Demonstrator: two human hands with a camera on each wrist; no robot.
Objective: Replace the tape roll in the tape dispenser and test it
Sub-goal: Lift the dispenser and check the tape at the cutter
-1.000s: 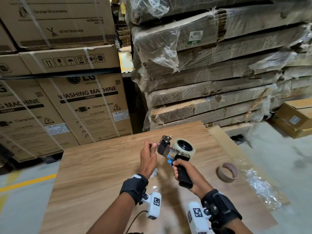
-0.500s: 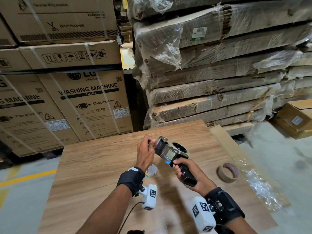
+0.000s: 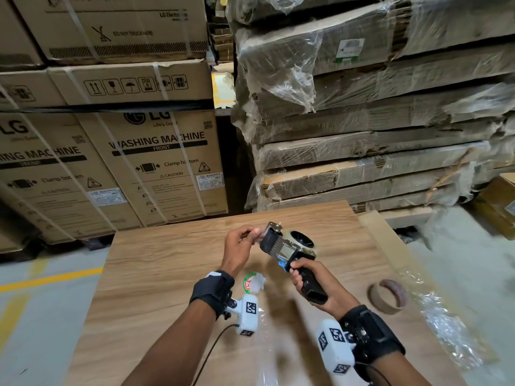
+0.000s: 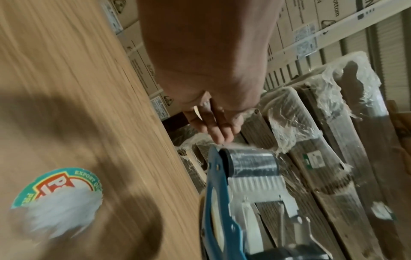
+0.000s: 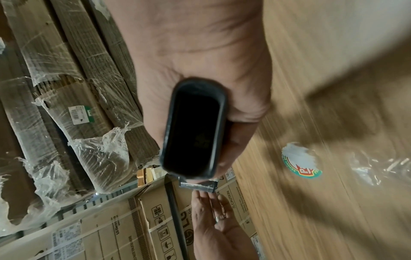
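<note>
My right hand (image 3: 299, 277) grips the black handle (image 5: 193, 130) of the tape dispenser (image 3: 287, 247) and holds it tilted above the wooden table (image 3: 167, 260). A roll of clear tape (image 3: 302, 239) sits on the dispenser's hub. My left hand (image 3: 255, 234) is at the dispenser's front end, its fingertips (image 4: 220, 133) pinching the free end of the clear tape (image 4: 246, 146) just above the black roller (image 4: 253, 163). The blue frame (image 4: 213, 193) shows in the left wrist view. An empty cardboard core (image 3: 387, 296) lies on the table to the right.
A torn round label (image 3: 252, 282) lies on the table under my hands. Crumpled clear plastic wrap (image 3: 446, 330) lies near the table's right edge. Washing machine cartons (image 3: 156, 151) and wrapped cardboard stacks (image 3: 376, 135) stand behind the table.
My left hand has closed in on the dispenser's front end and taken the tape end. My right hand has tipped the dispenser flatter and shifted it slightly left.
</note>
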